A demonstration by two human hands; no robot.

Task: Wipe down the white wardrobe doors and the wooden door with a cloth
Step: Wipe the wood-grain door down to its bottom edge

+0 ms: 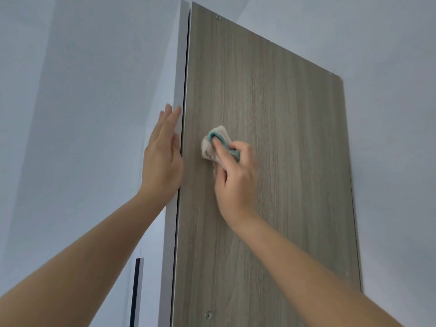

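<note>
Cloth (208,148) on the wooden door (283,149)

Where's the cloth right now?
In the head view the cloth is bunched in the right hand, pressed against the wooden door near mid-frame, just right of the left hand resting on the white edge.

Crumpled white-and-teal cloth (208,148) lies against the upright wooden door (287,142).

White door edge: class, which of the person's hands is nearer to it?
Left. The left hand rests flat against the white edge; the right hand presses the cloth on the wooden panel, apart from it.
</note>
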